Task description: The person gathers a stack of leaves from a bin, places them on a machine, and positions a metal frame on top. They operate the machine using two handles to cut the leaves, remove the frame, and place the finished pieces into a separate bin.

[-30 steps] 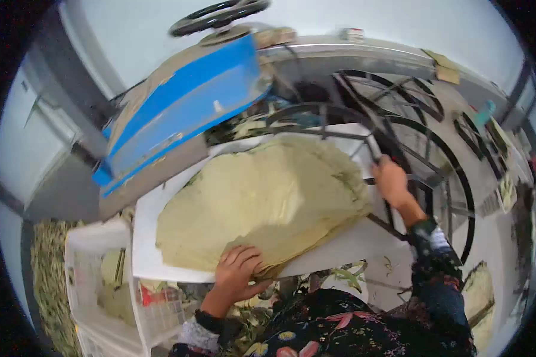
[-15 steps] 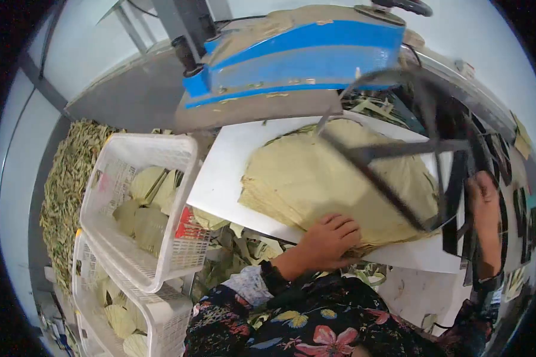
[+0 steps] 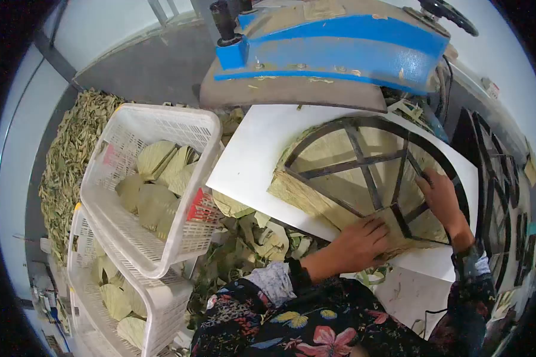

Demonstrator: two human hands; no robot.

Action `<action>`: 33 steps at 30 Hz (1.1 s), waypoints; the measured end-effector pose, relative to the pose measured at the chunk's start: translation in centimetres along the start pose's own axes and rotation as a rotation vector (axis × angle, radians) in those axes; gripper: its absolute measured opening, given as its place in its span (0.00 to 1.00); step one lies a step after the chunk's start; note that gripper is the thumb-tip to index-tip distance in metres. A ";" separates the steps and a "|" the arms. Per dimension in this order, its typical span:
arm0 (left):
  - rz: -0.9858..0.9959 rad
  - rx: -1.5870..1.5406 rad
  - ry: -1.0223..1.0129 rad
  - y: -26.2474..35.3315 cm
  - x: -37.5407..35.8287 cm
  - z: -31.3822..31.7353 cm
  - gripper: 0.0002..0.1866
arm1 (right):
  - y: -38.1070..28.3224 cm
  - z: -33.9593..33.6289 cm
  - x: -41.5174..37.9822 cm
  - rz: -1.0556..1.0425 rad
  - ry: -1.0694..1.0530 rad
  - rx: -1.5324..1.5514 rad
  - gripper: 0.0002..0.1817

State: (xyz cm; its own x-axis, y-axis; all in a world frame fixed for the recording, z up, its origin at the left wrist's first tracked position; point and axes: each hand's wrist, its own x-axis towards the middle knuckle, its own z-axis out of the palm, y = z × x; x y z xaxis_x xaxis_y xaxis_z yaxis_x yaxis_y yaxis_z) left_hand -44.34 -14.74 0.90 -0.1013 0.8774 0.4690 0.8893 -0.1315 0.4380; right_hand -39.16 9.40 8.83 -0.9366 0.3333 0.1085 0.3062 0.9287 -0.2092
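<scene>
A black metal cutting die point(image 3: 363, 162), fan-shaped with crossing ribs, lies over a thick stack of pale dried leaves point(image 3: 309, 197). The stack's left edge sticks out beyond the die. On the right side, my right hand point(image 3: 441, 199) is closed around a part of the die, its fingertips partly hidden. My left hand point(image 3: 360, 247) rests at the near edge of the stack, next to the die's lower bars, fingers stretched and holding nothing. Under the leaves is a white board point(image 3: 244, 160).
A blue press machine point(image 3: 339, 50) overhangs the board's far side. White plastic baskets point(image 3: 167, 262) of cut leaf pieces stand at left, before a heap of leaf scraps point(image 3: 71, 178). More black dies point(image 3: 491, 178) lean at right. Scraps point(image 3: 244, 244) lie below the board.
My right hand has brought the die left and down from the right side onto the leaf stack. My left hand stays at the near edge. The view has shifted.
</scene>
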 end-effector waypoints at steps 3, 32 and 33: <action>0.025 -0.064 0.018 0.2 0.1 0.1 0.26 | 1.4 1.6 0.1 0.067 0.018 -0.011 0.15; 0.018 0.051 -0.080 1.1 2.0 -0.5 0.29 | 0.6 6.5 1.8 0.033 0.167 -0.156 0.06; -0.006 0.054 -0.093 1.3 2.0 -0.6 0.30 | 0.8 6.7 1.7 0.045 0.154 -0.190 0.07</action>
State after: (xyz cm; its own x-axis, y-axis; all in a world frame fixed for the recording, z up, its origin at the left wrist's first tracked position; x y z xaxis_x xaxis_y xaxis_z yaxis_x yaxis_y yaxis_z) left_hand -43.64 -13.45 2.90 -0.0669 0.9176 0.3917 0.9116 -0.1033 0.3978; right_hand -41.64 9.63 2.30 -0.8888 0.3822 0.2530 0.3872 0.9214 -0.0321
